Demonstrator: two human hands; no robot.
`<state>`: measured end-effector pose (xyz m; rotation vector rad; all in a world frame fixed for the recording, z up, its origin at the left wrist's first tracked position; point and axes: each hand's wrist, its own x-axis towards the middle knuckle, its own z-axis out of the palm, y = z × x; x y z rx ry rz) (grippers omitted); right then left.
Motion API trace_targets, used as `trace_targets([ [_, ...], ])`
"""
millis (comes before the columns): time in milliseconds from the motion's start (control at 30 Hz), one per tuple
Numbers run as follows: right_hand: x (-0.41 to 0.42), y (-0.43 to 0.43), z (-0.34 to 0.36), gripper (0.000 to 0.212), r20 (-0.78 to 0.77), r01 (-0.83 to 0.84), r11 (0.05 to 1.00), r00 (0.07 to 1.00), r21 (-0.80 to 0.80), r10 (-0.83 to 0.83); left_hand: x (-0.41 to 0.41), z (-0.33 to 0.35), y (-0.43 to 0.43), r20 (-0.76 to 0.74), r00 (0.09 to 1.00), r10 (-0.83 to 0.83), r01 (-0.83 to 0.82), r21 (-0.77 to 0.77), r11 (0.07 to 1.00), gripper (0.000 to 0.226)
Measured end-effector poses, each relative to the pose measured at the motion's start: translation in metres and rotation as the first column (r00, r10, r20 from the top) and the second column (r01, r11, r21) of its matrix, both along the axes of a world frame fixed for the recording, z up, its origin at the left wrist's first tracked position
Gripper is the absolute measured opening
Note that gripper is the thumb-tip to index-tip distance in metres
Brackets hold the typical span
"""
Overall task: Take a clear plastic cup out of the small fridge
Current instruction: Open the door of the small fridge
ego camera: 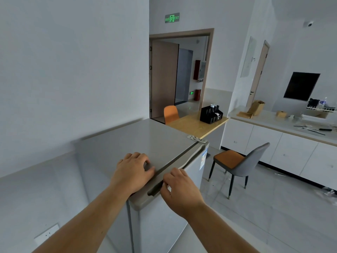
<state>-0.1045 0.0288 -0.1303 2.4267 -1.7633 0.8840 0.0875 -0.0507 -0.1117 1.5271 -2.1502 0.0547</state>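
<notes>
With the left hand [134, 172] laid flat and empty on the small grey metal fridge [127, 143], the right hand's [179, 189] fingertips were hooked into the dark door-top recess [169, 170]; the unseen clear plastic cup was judged light, thin-walled and easily crushed, best held gently around its sides.

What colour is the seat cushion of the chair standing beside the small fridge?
Orange, on a grey-backed chair with dark legs; the head view shows it, right of the fridge.

White walls, grey chair [242, 161] (orange seat), tiled floor [273, 216].

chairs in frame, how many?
2: an orange chair at the far wooden table, a grey chair with orange seat right of the fridge. More may be hidden.
</notes>
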Motion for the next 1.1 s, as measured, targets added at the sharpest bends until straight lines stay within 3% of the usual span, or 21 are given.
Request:
trace_targets([
  [267,-0.017,0.022,0.002,0.026,0.086,0.027,1.000,0.996,-0.009,-0.026,0.001,-0.003,-0.002,-0.026,1.000,-0.007,0.007,0.002,1.000,0.033],
  [467,-0.085,0.051,0.019,0.013,0.297,0.239,0.971,0.928,-0.014,-0.224,0.001,-0.007,-0.009,0.010,1.000,0.009,-0.008,-0.033,0.999,0.034],
  [533,-0.104,0.051,0.030,0.005,0.235,0.307,0.952,0.925,0.002,-0.299,0.001,-0.008,-0.009,0.030,1.000,0.005,-0.004,-0.037,0.999,0.031],
  [600,-0.116,0.051,0.034,0.021,0.080,0.352,0.930,0.929,0.103,-0.361,-0.001,-0.008,-0.009,0.051,0.999,0.005,-0.003,-0.039,0.999,0.030],
  [700,-0.128,0.058,0.034,0.027,-0.101,0.448,0.873,0.894,0.194,-0.436,-0.004,-0.005,-0.006,0.055,0.998,0.000,0.001,-0.027,1.000,0.028],
  [833,-0.144,0.070,0.029,0.032,-0.083,0.518,0.836,0.855,0.182,-0.512,-0.006,-0.003,0.000,0.036,0.999,-0.004,0.005,-0.027,1.000,0.022],
  [1100,-0.172,0.079,0.021,0.042,-0.228,0.619,0.775,0.779,0.129,-0.585,-0.007,0.003,0.011,0.014,1.000,0.001,-0.002,0.014,1.000,0.020],
])
